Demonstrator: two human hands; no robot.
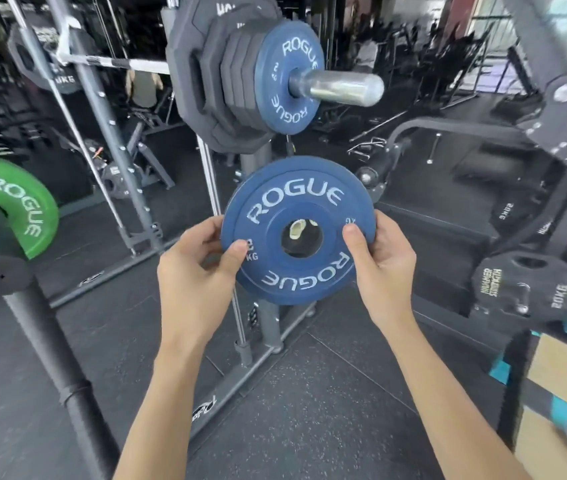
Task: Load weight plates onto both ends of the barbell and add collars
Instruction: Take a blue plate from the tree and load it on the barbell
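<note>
Both hands hold one blue ROGUE plate [295,199], face toward the camera and centre hole unobstructed. Left hand [202,261] grips the lower-left rim and right hand [379,261] grips the right rim. Each has its thumb on the front face and its fingers behind.

The plate hangs in the air below the barbell sleeve [344,87], apart from it and slightly to the left of the sleeve's tip.

On the sleeve, the outermost plate is a second blue ROGUE plate [295,46], set against a stack of black plates [199,64]. The stack is too blurred to count. Bare steel shows from the mounted blue plate out to the sleeve's rounded end. The space around that end is open.

Count:
- Blue plates: 2 (one held, one mounted).
- Green ROGUE plate [15,199]: 1, on a thick dark peg at far left.
- Black 20KG plate [524,289]: 1 clearly visible at right, with others blurred behind it.

Rubber floor [309,393] lies below the hands.
</note>
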